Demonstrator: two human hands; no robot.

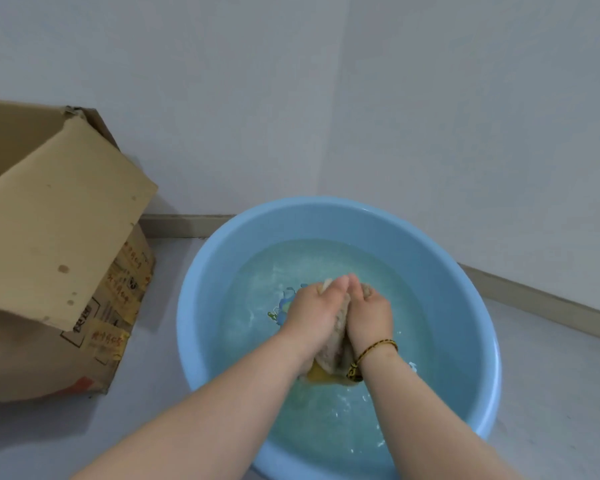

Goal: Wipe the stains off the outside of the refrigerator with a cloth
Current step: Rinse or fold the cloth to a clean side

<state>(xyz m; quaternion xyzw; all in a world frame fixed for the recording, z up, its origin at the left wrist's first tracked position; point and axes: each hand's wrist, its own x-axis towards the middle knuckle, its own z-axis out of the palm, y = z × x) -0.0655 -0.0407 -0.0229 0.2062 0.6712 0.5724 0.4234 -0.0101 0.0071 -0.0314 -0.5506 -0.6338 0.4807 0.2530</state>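
A wet beige cloth (336,351) with a yellow edge is bunched between both of my hands above the water. My left hand (312,313) grips its left side and my right hand (371,313) grips its right side, thumbs side by side at the top. The hands are over a light blue plastic basin (201,271) that stands on the floor and holds cloudy water. A braided cord bracelet sits on my right wrist. Most of the cloth is hidden between my palms. No refrigerator is in view.
An open cardboard box (59,244) with a raised flap stands on the floor to the left of the basin. A pale wall corner (343,98) with a skirting board runs behind the basin. Grey floor (136,420) lies in front and to the right.
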